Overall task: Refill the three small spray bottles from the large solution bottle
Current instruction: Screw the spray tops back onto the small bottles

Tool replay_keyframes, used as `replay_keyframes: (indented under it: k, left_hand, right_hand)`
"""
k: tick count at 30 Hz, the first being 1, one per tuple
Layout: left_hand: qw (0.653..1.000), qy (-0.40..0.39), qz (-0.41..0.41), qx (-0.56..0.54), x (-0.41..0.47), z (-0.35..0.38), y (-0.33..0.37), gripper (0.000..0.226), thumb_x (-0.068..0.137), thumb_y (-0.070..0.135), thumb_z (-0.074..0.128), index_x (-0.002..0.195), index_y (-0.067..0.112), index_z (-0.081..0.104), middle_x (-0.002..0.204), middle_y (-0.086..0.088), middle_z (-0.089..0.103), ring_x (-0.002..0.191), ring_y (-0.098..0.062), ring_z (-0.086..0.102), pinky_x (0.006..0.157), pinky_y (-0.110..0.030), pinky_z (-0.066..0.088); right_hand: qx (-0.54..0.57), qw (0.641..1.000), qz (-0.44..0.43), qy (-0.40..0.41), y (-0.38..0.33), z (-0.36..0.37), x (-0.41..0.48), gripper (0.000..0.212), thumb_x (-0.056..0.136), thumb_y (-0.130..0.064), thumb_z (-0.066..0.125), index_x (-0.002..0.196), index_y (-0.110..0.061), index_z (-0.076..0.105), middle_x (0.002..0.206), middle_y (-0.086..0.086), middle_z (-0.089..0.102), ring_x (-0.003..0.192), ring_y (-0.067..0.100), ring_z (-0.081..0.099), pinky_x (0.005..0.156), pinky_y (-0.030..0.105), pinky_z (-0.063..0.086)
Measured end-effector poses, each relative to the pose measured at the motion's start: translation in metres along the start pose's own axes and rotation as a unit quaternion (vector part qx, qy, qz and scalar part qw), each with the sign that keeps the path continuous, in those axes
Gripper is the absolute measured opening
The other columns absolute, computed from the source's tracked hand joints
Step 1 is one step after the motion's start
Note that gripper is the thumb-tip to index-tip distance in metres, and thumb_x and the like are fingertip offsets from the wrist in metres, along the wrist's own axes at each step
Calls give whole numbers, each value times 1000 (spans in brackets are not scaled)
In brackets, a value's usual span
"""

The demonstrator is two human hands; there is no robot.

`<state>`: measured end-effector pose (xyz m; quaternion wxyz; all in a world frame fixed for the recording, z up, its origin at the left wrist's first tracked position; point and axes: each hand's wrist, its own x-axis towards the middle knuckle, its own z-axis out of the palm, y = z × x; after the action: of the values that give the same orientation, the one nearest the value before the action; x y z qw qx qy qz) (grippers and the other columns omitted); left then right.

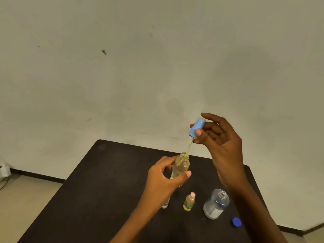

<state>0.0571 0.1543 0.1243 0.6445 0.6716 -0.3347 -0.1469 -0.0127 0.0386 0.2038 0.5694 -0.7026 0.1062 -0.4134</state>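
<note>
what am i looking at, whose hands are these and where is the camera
No machine: a person's bare hands, filmed by one camera worn on their head. The left hand grips a small spray bottle of yellowish liquid, neck open. The right hand pinches its blue spray head, whose dip tube reaches the neck. On the dark table stand a pink-topped spray bottle, the uncapped large bottle and a third bottle half hidden behind the wrist; a blue cap lies nearby.

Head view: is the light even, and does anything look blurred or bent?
Head view: dim, yellowish light, with soft broad shadows on the wall; the wide lens skews the table; the bottle in the left hand and the blue spray cap in the right hand look slightly soft, and no strong glare shows.
</note>
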Motion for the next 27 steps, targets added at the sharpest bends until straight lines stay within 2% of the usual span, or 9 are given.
replay_keyframes:
  k: [3,7,10,13,18,22,27]
  left_hand:
    - [1000,0,-4,-11,1,0,3,32,73,19,75,92,40,62,91,12,68,91,-1,61,77,-9,47]
    - [1000,-9,2,-14,3,-1,5,31,73,20,75,95,38,63,94,9,68,93,-4,62,80,-10,47]
    - [1000,-9,14,-17,5,-1,5,30,67,34,75,95,38,64,93,9,69,92,-5,63,80,-11,48]
    - [1000,-7,19,-13,7,-1,4,39,59,51,66,95,37,64,93,9,68,92,-5,63,79,-9,47]
    - [1000,-13,24,-7,8,-2,2,41,59,52,64,97,36,64,94,9,68,93,-6,63,82,-15,49]
    - [1000,-13,23,-4,8,-2,1,38,58,53,64,94,42,62,93,10,69,93,-4,63,82,-13,49]
    - [1000,-13,20,-9,8,-2,0,46,58,54,64,99,34,63,96,10,69,94,-5,63,83,-13,49]
  right_hand:
    - [-8,999,3,-32,3,1,-6,40,72,-20,67,109,-30,56,97,-14,70,95,11,68,77,20,54]
    - [-10,998,10,-63,7,1,-14,41,72,-16,66,110,-27,55,98,-14,69,95,7,67,76,14,52]
    - [-7,997,14,-74,10,2,-19,41,73,-15,65,111,-25,55,98,-15,69,94,6,67,74,12,51]
    - [-6,996,20,-81,13,2,-21,42,73,-14,65,112,-24,55,99,-13,70,94,8,68,75,14,51]
    - [-17,996,24,-85,16,2,-24,43,72,-15,67,112,-25,55,99,-14,70,95,9,68,75,13,51]
    - [-30,996,26,-84,19,2,-25,45,71,-18,68,113,-27,55,103,-13,69,98,10,66,77,14,51]
    - [-24,995,28,-89,19,0,-26,49,72,-21,66,119,-27,53,111,-10,67,104,12,64,79,18,52]
